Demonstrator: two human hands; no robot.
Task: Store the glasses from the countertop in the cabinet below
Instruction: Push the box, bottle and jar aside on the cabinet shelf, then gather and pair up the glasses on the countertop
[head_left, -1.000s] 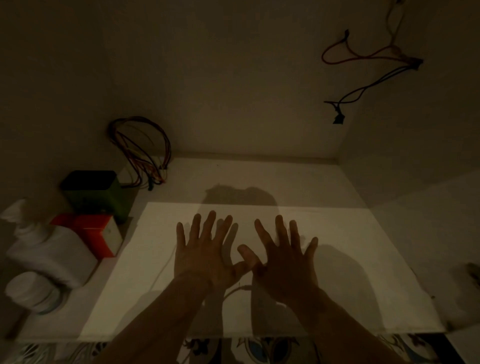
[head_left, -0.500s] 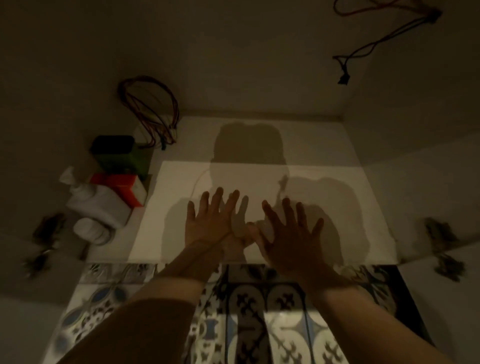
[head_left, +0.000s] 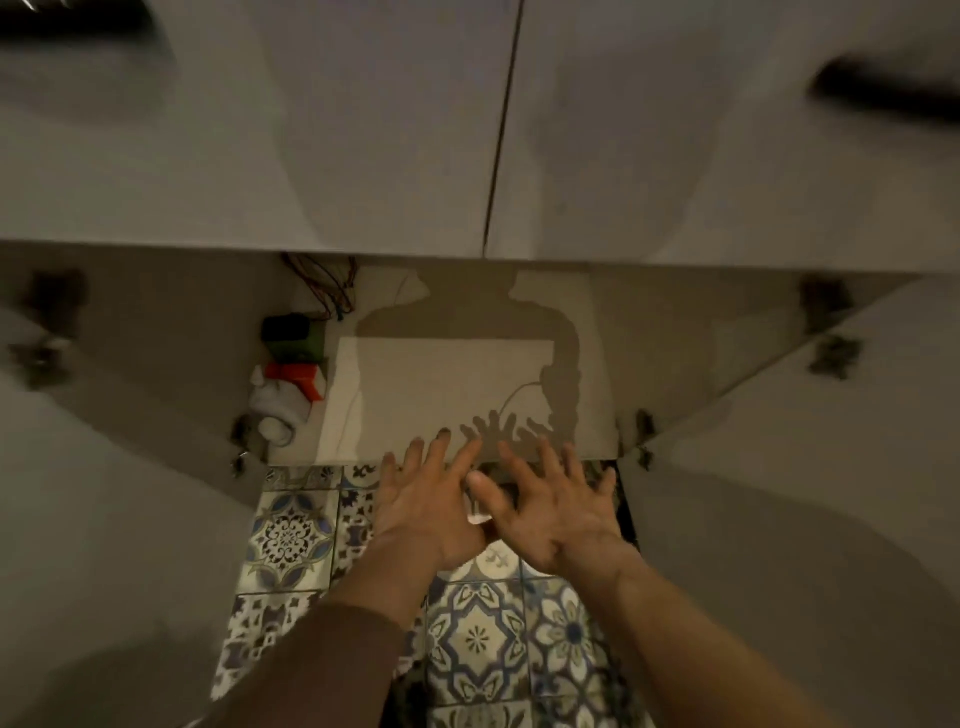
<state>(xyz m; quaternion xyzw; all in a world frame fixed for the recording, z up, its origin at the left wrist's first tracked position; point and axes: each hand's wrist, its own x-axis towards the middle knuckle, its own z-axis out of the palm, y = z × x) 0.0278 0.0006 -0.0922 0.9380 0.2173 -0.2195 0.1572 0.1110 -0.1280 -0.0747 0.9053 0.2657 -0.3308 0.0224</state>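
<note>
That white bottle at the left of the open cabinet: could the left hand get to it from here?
Probably yes: the doors stand open, the left hand is empty, and nothing lies between it and the white bottle.

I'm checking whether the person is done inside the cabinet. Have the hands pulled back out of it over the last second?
Yes. Both the left hand and right hand have withdrawn from over the cabinet floor to the patterned floor tiles outside.
</note>
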